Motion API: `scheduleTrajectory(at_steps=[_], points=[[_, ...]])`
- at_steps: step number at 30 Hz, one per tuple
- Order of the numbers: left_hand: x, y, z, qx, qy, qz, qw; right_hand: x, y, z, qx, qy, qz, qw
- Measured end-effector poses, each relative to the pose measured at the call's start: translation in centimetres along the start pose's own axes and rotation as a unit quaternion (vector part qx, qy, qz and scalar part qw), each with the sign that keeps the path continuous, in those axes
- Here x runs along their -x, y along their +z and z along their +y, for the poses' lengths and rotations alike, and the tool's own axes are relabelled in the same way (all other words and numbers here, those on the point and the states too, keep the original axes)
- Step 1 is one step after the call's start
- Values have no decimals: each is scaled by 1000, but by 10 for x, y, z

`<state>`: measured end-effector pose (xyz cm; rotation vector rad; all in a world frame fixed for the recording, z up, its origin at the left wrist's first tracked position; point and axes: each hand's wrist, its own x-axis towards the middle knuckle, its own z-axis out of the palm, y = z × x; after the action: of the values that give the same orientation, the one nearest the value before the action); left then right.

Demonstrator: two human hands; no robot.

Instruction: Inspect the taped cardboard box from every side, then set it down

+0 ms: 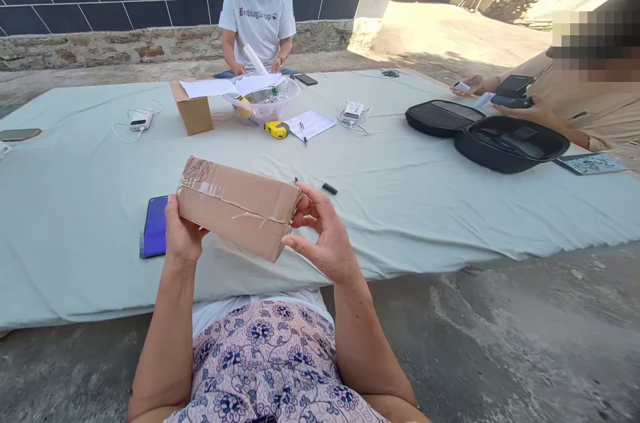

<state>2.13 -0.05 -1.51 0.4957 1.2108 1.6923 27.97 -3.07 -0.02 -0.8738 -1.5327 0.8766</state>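
A brown cardboard box (240, 203) is held tilted above the near side of the cloth-covered table, its left end higher than its right. Pen scribbles and strips of clear tape mark its surface. My left hand (183, 230) grips the left end, thumb on the near face and fingers hidden underneath. Around the right end curls my right hand (320, 230), its fingers on the end face and its thumb at the lower edge. Just left of my left hand lies a phone with a blue screen (155, 226). Beyond my right hand rests a small black cap (330, 188).
Farther back are a yellow tape measure (277, 130), a paper with a pen (313, 124), a plastic basket (263, 108), an open carton (193, 110) and white power banks with cables (353, 111). An open black case (510, 143) lies right. Two people sit at the table (90, 210).
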Motion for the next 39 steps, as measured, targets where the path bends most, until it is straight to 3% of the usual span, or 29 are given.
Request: scheduleTrajectory(at_steps=[8,20,26,33,39], points=[[-4,0,-7,22,-12,-10,1000,-2,7,-8,-17,13,29,999],[-7,4,-8,65,-38,-25,997,-11,18,3,-112,55,85,989],[-4,6,-4,103,26,-25,994,-11,15,6,-105,32,77,991],[3,9,-7,66,41,-16,997,-14,10,15,-59,72,157,983],[0,6,-12,6,-13,20,1000,-12,7,21,-55,53,113,991]])
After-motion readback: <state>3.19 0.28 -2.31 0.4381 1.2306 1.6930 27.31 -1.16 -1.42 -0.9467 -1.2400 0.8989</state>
